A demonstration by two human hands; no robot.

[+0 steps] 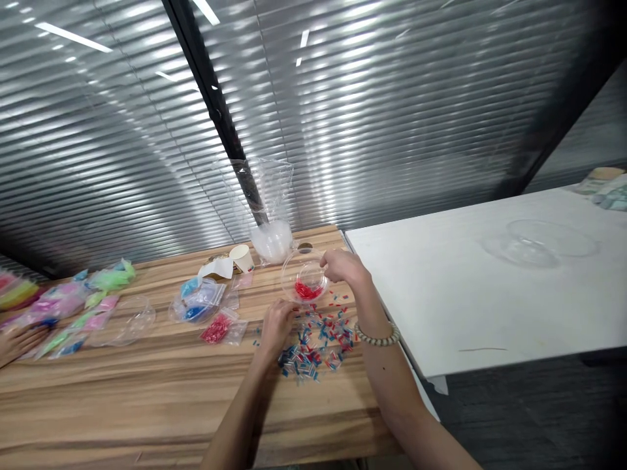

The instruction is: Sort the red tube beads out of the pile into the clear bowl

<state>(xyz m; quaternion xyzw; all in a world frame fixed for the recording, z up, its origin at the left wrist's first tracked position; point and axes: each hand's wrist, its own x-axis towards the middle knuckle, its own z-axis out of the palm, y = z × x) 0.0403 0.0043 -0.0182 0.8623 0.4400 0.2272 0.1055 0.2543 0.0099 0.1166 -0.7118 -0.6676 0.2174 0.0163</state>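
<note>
The right hand's (340, 266) fingers pinch a clear bowl's (290, 273) rim at three o'clock; shiny red pieces (307, 291) gather inside at six. The left hand's (278, 323) fingers curl near seven o'clock, their hold impossible to tell. Blue, red and clear bits (308, 352) scatter at six across the wood-grained tabletop (171, 405); slatted blinds (392, 117) stand at twelve.

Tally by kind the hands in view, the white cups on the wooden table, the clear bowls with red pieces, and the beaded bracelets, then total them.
Hands: 3 (left hand, right hand, another person's hand)
White cup: 1
Clear bowl with red pieces: 1
Beaded bracelet: 1
Total: 6
</note>
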